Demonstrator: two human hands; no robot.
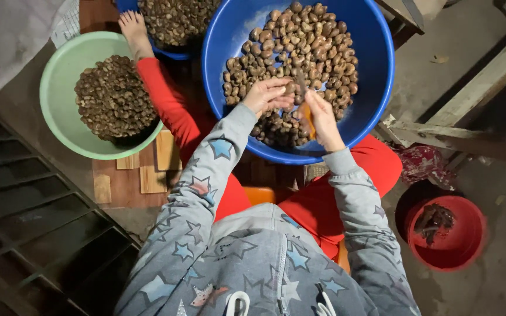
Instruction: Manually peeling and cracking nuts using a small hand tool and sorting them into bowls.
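Left hand [267, 95] pinches 1 brown nut [291, 89] just above the heap in the blue basin [376, 88]. Right hand [322, 117] clenches a small orange-handled tool [306, 114], tip at the nut. Best: steady pinch, short strokes, fingers clear of tip.

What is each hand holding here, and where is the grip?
Left hand pinches a nut at its fingertips; right hand grips an orange-handled tool by the handle.

Taken from the large blue basin [370, 88]: blue basins, two, the second [171, 54] just beyond its left rim; green basin [60, 88], one, further left; red bowl [469, 246], one, to the lower right; hands, two.
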